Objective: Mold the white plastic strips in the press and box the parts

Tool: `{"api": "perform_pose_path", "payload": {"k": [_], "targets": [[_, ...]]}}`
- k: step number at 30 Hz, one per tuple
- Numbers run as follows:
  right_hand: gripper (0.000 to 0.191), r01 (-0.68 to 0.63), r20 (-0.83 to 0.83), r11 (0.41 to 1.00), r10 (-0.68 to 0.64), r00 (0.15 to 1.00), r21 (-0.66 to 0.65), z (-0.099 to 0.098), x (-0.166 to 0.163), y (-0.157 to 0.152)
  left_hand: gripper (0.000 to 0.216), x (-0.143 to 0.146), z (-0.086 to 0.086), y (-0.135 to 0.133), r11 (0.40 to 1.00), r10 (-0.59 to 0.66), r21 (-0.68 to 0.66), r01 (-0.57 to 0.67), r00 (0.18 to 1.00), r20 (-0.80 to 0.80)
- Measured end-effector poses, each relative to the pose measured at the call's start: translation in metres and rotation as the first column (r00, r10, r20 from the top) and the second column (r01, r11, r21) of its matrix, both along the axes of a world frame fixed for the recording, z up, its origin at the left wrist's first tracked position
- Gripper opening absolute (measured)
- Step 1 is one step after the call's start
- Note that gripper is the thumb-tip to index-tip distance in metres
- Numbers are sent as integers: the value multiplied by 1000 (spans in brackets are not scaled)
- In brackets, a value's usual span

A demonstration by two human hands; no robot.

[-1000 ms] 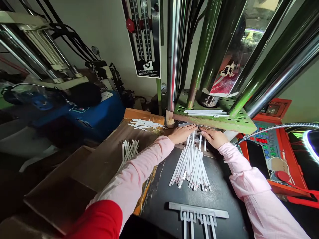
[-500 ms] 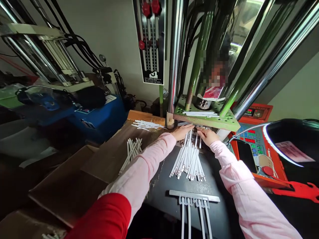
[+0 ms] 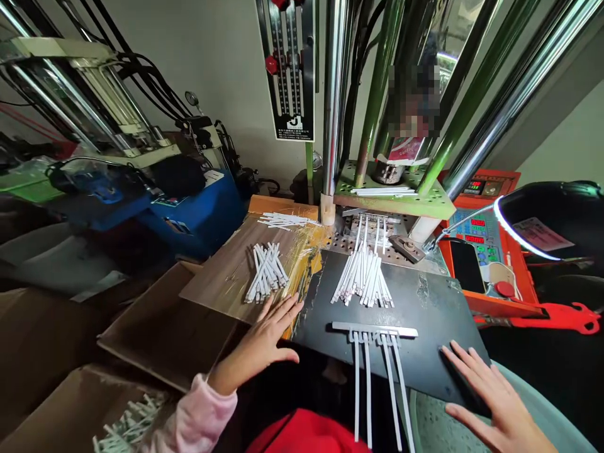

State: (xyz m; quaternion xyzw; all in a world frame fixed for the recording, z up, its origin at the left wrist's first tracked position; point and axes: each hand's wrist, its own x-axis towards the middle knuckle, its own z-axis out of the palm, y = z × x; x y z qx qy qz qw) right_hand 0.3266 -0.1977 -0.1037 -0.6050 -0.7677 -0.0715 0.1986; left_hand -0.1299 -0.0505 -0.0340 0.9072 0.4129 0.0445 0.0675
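Observation:
My left hand (image 3: 268, 336) is empty, its fingers spread above the left edge of the black work board (image 3: 316, 333). On the right, my right hand (image 3: 495, 396) hovers with open fingers over the board's right corner. Between them lies a metal bar (image 3: 375, 329) with several white strips (image 3: 368, 390) hanging from it over the front edge. Behind it a fanned pile of white strips (image 3: 363, 277) rests on the board. Farther back, several strips sit at the press's lower mould (image 3: 372, 229), under the green plate (image 3: 396, 198).
Crossed white strips (image 3: 267, 272) and another bundle (image 3: 287, 220) lie on the cardboard-covered left surface. Open cartons (image 3: 155, 314) stand at the lower left. A ring lamp (image 3: 500, 220), a phone (image 3: 467, 267) and an orange control box (image 3: 519, 277) are at the right.
Both hands have drawn back from under the press plate toward me, the left to the board's left edge and the right to its right corner. Strips remain at the mould.

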Motion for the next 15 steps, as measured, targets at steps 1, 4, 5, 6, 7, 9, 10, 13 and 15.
{"api": "perform_pose_path", "payload": {"k": [1, 4, 5, 6, 7, 9, 10, 13, 15], "targets": [[83, 28, 39, 1000, -29, 999, 13, -5, -7, -6, 99, 0, -8, -7, 999, 33, 38, -33, 999, -15], [83, 123, 114, 992, -125, 986, 21, -12, -23, -10, 92, 9, -25, -16, 980, 123, 157, -119, 992, -10], [85, 145, 127, 989, -146, 981, 14, -12, -27, -10, 89, 12, -28, -17, 973, 141, 184, -139, 990, 2], [88, 162, 137, 987, -162, 977, 8, -11, -29, -9, 88, 15, -30, -17, 967, 156, 203, -156, 988, 16], [91, 177, 146, 984, -175, 974, 0, -9, -30, -9, 88, 17, -30, -18, 962, 167, 213, -169, 986, 29], [95, 196, 160, 981, -191, 968, -13, -6, -32, -10, 89, 20, -30, -18, 957, 186, 216, -192, 981, 48], [95, 206, 163, 978, -201, 966, -17, -5, -32, -11, 89, 21, -30, -18, 957, 193, 212, -200, 980, 52], [92, 226, 161, 973, -217, 963, -37, -2, -32, -13, 86, 23, -29, -19, 955, 217, 194, -222, 975, 50], [90, 235, 153, 971, -225, 962, -53, -1, -33, -14, 85, 24, -29, -19, 956, 225, 184, -230, 973, 46]]}}
